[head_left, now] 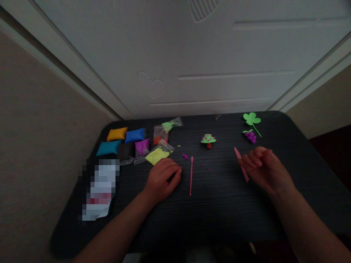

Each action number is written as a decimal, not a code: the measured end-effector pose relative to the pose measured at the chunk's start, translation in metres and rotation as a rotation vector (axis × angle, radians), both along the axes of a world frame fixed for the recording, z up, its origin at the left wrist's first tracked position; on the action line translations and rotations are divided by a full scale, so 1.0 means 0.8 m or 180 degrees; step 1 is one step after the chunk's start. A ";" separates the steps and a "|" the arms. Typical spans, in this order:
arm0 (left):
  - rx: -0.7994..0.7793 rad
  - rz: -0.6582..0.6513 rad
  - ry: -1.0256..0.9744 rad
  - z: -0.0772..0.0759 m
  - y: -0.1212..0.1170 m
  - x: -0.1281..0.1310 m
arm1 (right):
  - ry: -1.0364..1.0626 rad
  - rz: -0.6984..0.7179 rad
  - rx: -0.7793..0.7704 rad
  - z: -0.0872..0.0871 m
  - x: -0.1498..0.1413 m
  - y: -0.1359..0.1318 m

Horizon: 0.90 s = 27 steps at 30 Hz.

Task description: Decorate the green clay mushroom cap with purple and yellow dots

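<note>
My left hand (163,179) rests on the dark table with its fingers curled in, nothing visible in them. Just beyond it lies an open plastic bag of yellow clay (157,156). To its right are a thin pink modelling stick (191,177) and a purple piece of clay (185,156). Raised over the right side, my right hand (260,166) pinches a tiny yellow bit of clay (262,155) between thumb and fingers. A pink plastic knife (244,171) lies beside it, partly covered by the fingers. A clay mushroom (208,140) with a green, purple-dotted cap is between the hands, farther back.
Clay grapes (250,136) and a green clay clover (251,119) lie at the back right. Packs of orange (117,134), blue (135,135), teal (109,147) and purple clay (142,147) sit left, near a blurred white packet (102,190). A white panel (197,54) stands behind the table.
</note>
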<state>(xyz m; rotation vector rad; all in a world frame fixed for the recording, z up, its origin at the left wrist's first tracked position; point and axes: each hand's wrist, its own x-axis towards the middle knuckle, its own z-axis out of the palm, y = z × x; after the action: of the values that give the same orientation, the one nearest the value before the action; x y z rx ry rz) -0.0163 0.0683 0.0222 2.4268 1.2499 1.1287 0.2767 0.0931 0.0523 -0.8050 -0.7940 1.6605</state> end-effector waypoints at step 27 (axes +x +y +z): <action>-0.0008 0.0006 0.0009 0.001 0.000 0.000 | -0.0408 -0.0073 0.0206 0.001 -0.001 0.000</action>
<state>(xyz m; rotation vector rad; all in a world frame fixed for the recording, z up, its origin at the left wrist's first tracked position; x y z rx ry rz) -0.0164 0.0681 0.0226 2.4265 1.2541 1.1240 0.2758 0.0929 0.0528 -0.8785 -0.9194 1.5669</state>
